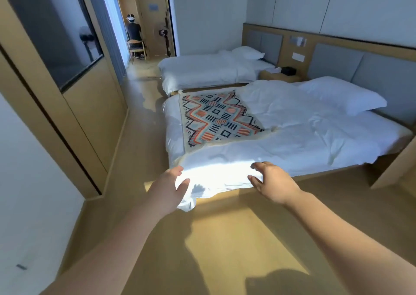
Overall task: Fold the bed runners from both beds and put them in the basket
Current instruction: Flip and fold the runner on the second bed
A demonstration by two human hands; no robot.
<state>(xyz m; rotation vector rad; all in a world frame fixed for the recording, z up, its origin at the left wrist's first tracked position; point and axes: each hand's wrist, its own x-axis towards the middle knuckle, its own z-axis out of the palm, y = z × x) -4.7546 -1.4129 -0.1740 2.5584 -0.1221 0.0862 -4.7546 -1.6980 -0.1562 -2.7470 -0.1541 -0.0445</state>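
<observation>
Both hands at the sunlit near corner of the near bed, the patterned runner lying farther up.

The left hand (pixel 169 183) and right hand (pixel 271 183), fingers spread apart, press on the white duvet (pixel 292 123) where it droops over the near bed's (pixel 337 169) foot corner; neither touches the bed runner (pixel 217 119). The runner, a woven cloth with orange, black and pale blue diamonds and a fringed edge, lies flat across the foot end, reaching the far edge. The duvet is soft and rumpled, with a plump pillow (pixel 344 96) at the padded headboard (pixel 360 65). The second bed (pixel 209 69) is bare white; a wooden nightstand (pixel 279 75) stands between them.
</observation>
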